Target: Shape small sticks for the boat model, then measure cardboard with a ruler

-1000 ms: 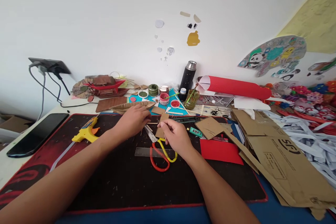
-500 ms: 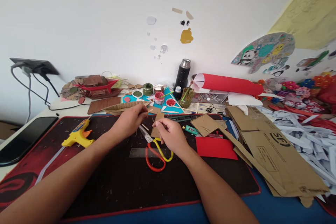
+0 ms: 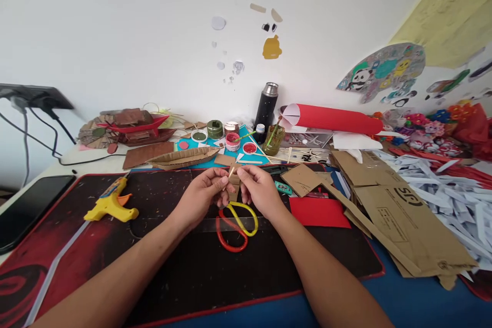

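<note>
Pinching a short stick (image 3: 231, 171), the left hand (image 3: 205, 190) is holding it above the mat (image 3: 200, 279). The right hand (image 3: 259, 188) is hovering beside it, grip indeterminable. Scissors (image 3: 246, 236) are lying nearer; boat-shaped cardboard (image 3: 184, 157) is lying beyond.

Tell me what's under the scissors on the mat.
A clear ruler runs beneath the handles of the scissors, with the dark mat below. The left hand hides the blades, so what's under them can't be seen.

Room between forearms (image 3: 319, 261) — scissors (image 3: 232, 250) beyond
</note>
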`<state>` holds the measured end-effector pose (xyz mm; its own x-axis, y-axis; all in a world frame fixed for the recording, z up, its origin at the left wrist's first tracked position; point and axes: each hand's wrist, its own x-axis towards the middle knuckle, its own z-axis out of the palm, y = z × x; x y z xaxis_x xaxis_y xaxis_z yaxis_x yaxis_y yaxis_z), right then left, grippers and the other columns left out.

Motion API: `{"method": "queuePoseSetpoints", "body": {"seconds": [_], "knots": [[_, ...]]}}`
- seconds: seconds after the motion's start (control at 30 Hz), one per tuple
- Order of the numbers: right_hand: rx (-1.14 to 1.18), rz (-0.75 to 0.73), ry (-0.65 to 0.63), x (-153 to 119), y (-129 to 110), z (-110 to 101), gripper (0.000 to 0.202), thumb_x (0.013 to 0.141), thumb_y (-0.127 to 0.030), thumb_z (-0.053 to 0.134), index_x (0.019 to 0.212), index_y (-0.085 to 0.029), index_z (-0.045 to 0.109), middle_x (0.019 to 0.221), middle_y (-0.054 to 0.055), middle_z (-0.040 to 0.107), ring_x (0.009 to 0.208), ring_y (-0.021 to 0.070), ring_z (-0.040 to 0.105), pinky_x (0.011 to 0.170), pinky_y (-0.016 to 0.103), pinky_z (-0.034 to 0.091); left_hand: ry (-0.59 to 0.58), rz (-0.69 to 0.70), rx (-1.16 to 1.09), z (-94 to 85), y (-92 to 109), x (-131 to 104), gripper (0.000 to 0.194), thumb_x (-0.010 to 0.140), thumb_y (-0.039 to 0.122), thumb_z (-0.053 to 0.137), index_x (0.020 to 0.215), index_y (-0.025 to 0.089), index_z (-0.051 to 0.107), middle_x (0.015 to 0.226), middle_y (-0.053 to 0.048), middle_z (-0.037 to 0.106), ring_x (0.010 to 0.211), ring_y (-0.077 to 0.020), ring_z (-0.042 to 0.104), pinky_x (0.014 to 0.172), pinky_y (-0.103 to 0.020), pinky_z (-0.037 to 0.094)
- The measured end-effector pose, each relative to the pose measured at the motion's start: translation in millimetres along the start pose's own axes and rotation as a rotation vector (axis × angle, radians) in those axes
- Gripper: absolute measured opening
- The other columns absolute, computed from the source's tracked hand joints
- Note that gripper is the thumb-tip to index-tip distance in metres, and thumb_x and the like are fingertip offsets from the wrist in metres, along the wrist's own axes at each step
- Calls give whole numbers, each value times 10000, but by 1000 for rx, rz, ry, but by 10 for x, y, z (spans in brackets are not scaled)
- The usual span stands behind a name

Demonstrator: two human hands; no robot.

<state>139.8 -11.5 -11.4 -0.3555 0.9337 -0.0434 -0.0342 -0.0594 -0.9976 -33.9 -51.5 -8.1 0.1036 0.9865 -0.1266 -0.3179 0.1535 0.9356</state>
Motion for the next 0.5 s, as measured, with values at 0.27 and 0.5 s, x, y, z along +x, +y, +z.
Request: {"method": "queuePoseSetpoints", "body": {"seconds": [0.27,0.5], "knots": [[35,-6,-27,12,55,-14,390,886,-582,751,928,-200,684,504,-88,551,398,102,501,408,211,392,-28,-51,-1,-1,-41,-19,551,732,553,943,943,190,587,741,-11,761,497,-122,647,468,-216,421],[89,3,32,26,38,-43,410,865,-590,772,949,-192,717,501,-107,495,392,93,482,394,208,349,-79,-68,66,-33,22,-26,548,748,541,936,1015,173,629,815,-38,785,555,-136,678,525,-243,478]]}}
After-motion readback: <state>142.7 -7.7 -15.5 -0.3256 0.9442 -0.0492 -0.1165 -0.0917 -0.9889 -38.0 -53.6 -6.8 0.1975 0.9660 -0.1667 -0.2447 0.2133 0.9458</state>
